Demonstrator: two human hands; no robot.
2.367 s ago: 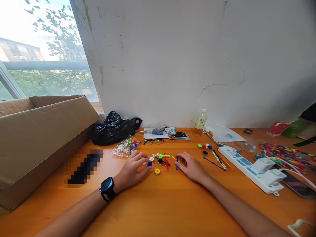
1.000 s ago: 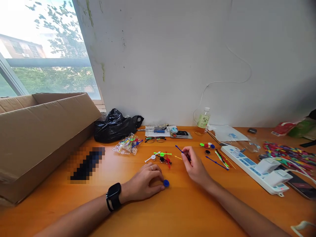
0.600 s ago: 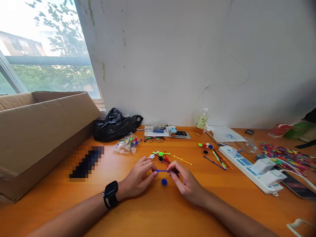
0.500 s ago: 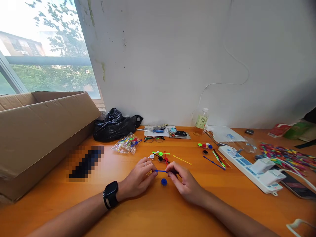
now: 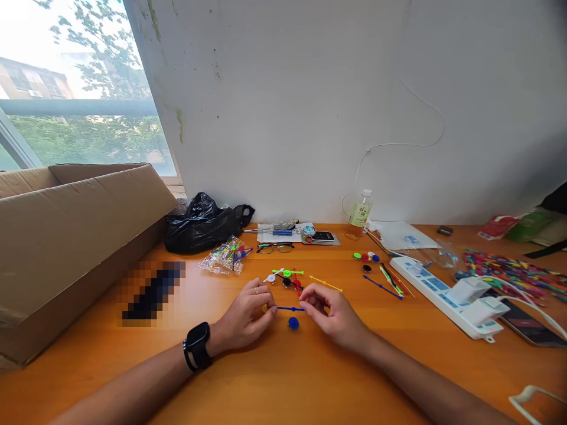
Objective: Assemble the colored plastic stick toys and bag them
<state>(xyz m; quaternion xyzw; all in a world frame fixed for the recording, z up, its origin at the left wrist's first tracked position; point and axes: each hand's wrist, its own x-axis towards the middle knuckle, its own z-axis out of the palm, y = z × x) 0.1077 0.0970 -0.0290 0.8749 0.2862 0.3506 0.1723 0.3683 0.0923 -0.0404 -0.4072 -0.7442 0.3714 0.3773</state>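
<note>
A thin blue plastic arrow (image 5: 292, 309), with a small bump at its middle, spans the gap between my hands. My left hand (image 5: 248, 313) pinches its left end between thumb and fingers. Its right end is in the fingertips of my right hand (image 5: 333, 314), which partly hide it. Just below the arrow a round blue disc (image 5: 293, 323) rests on the table. Beyond my fingers lie white, green, black and red arrows with discs attached, among them a green one (image 5: 287, 273). A loose yellow arrow (image 5: 326, 283) lies past my right hand.
Right of centre are several coloured discs (image 5: 364, 257), another blue arrow (image 5: 383, 287) and a white power strip (image 5: 443, 298). A cardboard box (image 5: 80, 236) stands at left. Farther back are a black bag (image 5: 206, 224), glasses (image 5: 275, 248) and a bottle (image 5: 360, 213).
More of the blue arrow shows between my hands, its middle bump now visible. My right fingertips have shifted slightly right. The whole view has shifted a little.
</note>
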